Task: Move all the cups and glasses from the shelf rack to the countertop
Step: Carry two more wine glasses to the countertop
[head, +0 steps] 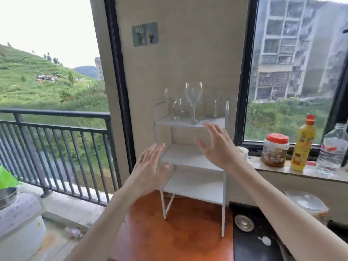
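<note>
Head cam: white rack (190,159) stands on the orange table (169,232). All the glasses are up on its top shelf, a wine glass (194,102) at the front edge, a smaller glass (174,104) to its left and a blurry clear one (218,106) at the right. Left hand (148,170) and right hand (216,146) are both raised in front of the rack, each grip apart with fingers spread, holding nothing. Jar (275,149) and yellow bottle (303,144) sit on the sill.

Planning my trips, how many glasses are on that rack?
3 clearly, all on the top shelf: wine glass front centre, stemmed glass left, slim glass right; others may hide.
</note>
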Demonstrator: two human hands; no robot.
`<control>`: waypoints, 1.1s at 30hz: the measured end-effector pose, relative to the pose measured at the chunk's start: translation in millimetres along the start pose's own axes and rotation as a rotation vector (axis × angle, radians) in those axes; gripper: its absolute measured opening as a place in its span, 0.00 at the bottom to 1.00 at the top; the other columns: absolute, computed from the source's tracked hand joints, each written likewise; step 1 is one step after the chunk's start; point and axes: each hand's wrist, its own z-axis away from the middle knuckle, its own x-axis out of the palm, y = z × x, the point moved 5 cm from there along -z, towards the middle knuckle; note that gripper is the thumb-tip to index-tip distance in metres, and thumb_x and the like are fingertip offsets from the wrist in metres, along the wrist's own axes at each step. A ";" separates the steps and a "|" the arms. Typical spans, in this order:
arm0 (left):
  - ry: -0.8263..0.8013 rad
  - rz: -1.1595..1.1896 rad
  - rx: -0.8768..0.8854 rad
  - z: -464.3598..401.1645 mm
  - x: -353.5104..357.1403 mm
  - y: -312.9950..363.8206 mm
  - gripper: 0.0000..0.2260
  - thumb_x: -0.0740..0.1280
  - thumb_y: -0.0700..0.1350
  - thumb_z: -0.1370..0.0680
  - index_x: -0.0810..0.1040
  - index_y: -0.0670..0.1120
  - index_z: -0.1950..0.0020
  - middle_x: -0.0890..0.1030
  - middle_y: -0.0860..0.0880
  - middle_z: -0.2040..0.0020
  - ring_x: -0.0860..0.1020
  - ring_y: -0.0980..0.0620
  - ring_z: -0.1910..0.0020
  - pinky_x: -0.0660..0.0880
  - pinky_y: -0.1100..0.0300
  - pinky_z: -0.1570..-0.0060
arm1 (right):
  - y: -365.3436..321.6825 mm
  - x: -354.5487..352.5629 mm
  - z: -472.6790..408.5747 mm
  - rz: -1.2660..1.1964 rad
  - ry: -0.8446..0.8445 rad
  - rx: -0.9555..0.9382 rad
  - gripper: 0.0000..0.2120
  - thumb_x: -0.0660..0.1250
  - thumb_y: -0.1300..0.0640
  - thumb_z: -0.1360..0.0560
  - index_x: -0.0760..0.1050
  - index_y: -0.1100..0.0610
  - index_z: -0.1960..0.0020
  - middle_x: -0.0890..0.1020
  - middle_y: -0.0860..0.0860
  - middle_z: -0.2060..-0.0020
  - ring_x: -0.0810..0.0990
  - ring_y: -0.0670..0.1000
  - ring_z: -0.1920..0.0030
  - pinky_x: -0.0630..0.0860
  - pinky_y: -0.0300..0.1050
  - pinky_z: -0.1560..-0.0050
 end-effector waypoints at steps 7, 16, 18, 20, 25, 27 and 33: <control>0.118 0.209 0.076 -104.3 -28.1 -29.0 0.27 0.57 0.57 0.23 0.55 0.51 0.26 0.60 0.50 0.25 0.57 0.52 0.27 0.54 0.59 0.35 | 2.8 25.7 -85.6 -0.106 0.153 0.183 0.30 0.63 0.48 0.24 0.58 0.58 0.28 0.68 0.56 0.32 0.68 0.56 0.33 0.65 0.46 0.39; 0.282 0.512 0.093 -207.7 -41.4 -27.1 0.22 0.62 0.47 0.22 0.63 0.47 0.29 0.67 0.49 0.30 0.67 0.50 0.33 0.66 0.55 0.36 | 35.9 35.3 -167.9 -0.242 0.293 0.364 0.44 0.70 0.42 0.32 0.53 0.61 0.27 0.65 0.57 0.30 0.64 0.56 0.31 0.61 0.46 0.34; 0.342 0.513 0.077 -229.2 -43.0 -26.3 0.24 0.63 0.46 0.23 0.62 0.45 0.29 0.66 0.47 0.30 0.67 0.50 0.33 0.65 0.51 0.34 | 44.2 40.1 -183.1 -0.288 0.294 0.386 0.45 0.70 0.40 0.33 0.54 0.60 0.27 0.67 0.56 0.31 0.65 0.56 0.32 0.62 0.46 0.35; 0.408 0.520 0.055 -252.6 -44.7 -25.9 0.25 0.65 0.46 0.24 0.61 0.43 0.29 0.65 0.46 0.30 0.66 0.49 0.32 0.64 0.52 0.33 | 51.4 45.1 -195.5 -0.326 0.302 0.382 0.44 0.70 0.38 0.35 0.58 0.58 0.29 0.70 0.55 0.35 0.68 0.55 0.34 0.65 0.46 0.38; 0.387 0.506 -0.001 -304.8 -35.5 -22.9 0.36 0.69 0.50 0.27 0.54 0.42 0.26 0.62 0.44 0.28 0.63 0.47 0.30 0.59 0.61 0.38 | 60.1 51.8 -213.2 -0.364 0.340 0.321 0.42 0.71 0.36 0.37 0.62 0.56 0.32 0.73 0.51 0.41 0.72 0.51 0.42 0.65 0.39 0.48; 0.356 0.526 -0.028 -317.4 -28.9 -23.5 0.39 0.70 0.52 0.28 0.52 0.42 0.25 0.62 0.43 0.28 0.63 0.46 0.30 0.60 0.59 0.35 | 61.3 51.1 -214.9 -0.330 0.376 0.298 0.38 0.70 0.35 0.38 0.65 0.56 0.37 0.73 0.48 0.47 0.72 0.48 0.49 0.63 0.31 0.57; 0.333 0.506 -0.107 -332.3 -15.2 -30.0 0.34 0.72 0.53 0.30 0.63 0.41 0.30 0.73 0.43 0.34 0.72 0.44 0.36 0.67 0.57 0.42 | 62.1 53.3 -214.9 -0.344 0.365 0.278 0.35 0.69 0.35 0.37 0.67 0.55 0.39 0.72 0.47 0.50 0.71 0.45 0.51 0.61 0.28 0.61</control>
